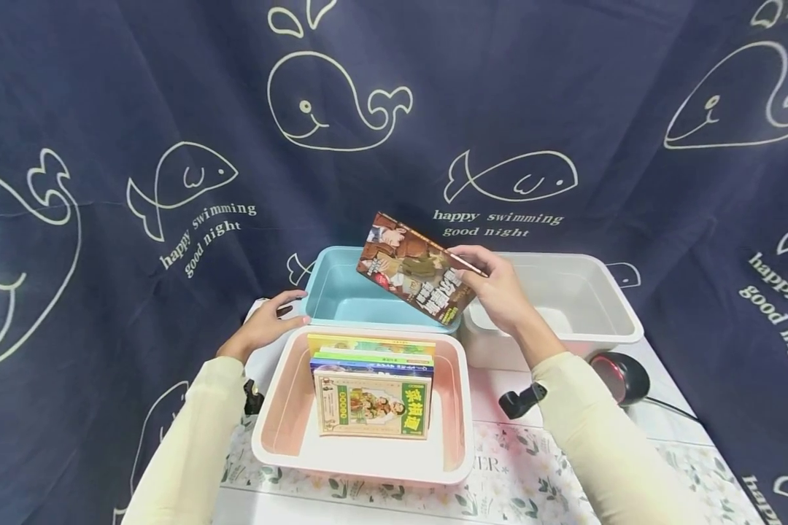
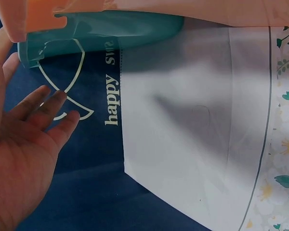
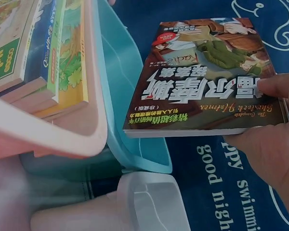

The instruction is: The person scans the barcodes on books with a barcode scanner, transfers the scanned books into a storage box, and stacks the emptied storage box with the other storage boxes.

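Observation:
My right hand (image 1: pixel 495 292) pinches a brown paperback book (image 1: pixel 416 270) at one edge and holds it tilted above the blue bin (image 1: pixel 322 292). In the right wrist view the thumb lies on the cover of the book (image 3: pixel 207 72), which bears large white characters and "Sherlock Holmes". My left hand (image 1: pixel 269 321) touches the left rim of the blue bin, its fingers loosely extended. Close in front, a pink bin (image 1: pixel 282 430) holds several books (image 1: pixel 374 405) standing together, the front one cream and green. Blue, green and yellow books show behind that one.
To the right of the blue bin stands a grey-white bin (image 1: pixel 624 321). A dark round object (image 1: pixel 620 377) with a cable lies beside it on the table. A floral cloth (image 1: pixel 512 467) covers the table's front part. Behind hangs a navy curtain (image 1: pixel 394 175) with whale drawings.

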A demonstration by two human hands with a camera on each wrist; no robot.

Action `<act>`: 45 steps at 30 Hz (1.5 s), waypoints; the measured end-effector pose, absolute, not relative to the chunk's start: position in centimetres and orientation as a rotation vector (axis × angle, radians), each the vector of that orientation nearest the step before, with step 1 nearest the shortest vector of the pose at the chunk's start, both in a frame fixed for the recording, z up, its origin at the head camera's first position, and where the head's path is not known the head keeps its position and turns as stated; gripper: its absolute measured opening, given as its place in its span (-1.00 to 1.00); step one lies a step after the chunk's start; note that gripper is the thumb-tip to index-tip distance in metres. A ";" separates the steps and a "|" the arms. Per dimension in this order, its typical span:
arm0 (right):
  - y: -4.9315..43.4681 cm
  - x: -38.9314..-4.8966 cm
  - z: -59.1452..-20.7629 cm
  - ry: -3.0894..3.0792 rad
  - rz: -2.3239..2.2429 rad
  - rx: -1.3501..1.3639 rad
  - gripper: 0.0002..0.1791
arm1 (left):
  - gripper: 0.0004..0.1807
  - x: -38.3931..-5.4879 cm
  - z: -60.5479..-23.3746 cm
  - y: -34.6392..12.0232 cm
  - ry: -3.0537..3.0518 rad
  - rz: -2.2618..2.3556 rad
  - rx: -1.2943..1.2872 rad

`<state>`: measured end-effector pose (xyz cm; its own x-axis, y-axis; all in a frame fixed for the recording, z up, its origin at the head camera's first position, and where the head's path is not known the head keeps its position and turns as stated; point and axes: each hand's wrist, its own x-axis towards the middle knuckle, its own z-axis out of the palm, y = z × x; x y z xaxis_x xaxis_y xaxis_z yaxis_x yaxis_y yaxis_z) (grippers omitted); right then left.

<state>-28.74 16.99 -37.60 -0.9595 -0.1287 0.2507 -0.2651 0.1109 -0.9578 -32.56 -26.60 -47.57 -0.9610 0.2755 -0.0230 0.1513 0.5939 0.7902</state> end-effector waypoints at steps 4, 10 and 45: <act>16.2 -29.5 -38.2 -2.249 2.003 0.428 -0.59 | -0.28 -32.5 -47.5 -26.6 2.678 1.305 0.375; 15.8 -30.2 -39.7 -2.330 1.962 0.483 -0.60 | -0.27 -32.6 -47.6 -26.6 2.668 1.308 0.373; 12.5 -31.8 -45.6 -2.885 1.458 0.959 -0.54 | -0.27 -32.7 -47.6 -26.7 2.678 1.275 0.372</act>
